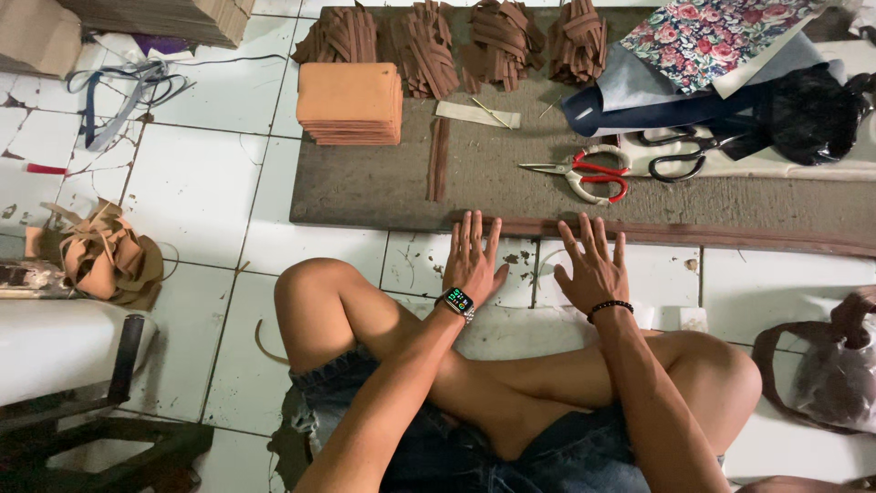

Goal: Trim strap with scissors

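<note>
I sit cross-legged on a white tiled floor. My left hand [474, 256], with a watch at the wrist, lies flat with fingers spread, fingertips on a long brown strip [693, 235] running along the near edge of a grey-brown work board [383, 183]. My right hand [593, 265], with a dark bead bracelet, lies flat beside it, fingers apart, also touching the strip. Neither hand holds anything.
On the board: a stack of tan leather pieces [349, 102], bundles of brown strips [456, 41], red-handled scissors [584, 172], black-handled scissors [680, 155], floral and blue fabric [712, 36]. Leather scraps [105, 256] lie at left, a brown bag [835, 365] at right.
</note>
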